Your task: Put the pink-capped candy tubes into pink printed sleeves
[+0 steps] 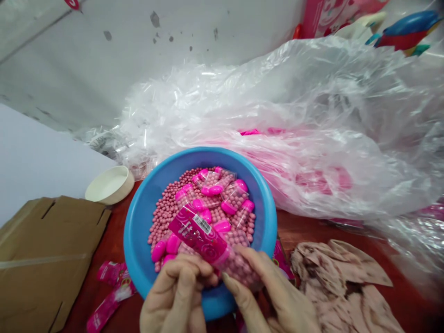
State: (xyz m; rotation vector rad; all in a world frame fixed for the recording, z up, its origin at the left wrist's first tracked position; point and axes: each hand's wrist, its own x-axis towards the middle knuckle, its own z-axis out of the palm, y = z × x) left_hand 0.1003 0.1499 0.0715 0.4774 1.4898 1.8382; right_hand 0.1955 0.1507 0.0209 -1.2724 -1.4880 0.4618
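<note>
The round blue plastic basin (131, 226) stands on the red table (294, 227), small round pink beads (167, 203) in it; brown folded cardboard (45, 245) and shallow round cream bowl (110, 185) lie left; crumpled beige-pink cloth (342, 286), right; clear plastic bags (294, 115), behind.

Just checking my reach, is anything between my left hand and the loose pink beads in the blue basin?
Yes, pink-capped containers lie inside the basin, between your left hand and the loose beads.

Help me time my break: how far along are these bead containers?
Seemingly filled and capped: the clear, pink-capped containers in the round blue plastic basin. In the right hand: a clear, bead-filled container with a magenta printed sleeve. Apparently remaining: sleeving the bare containers, and the loose pink beads.
</note>
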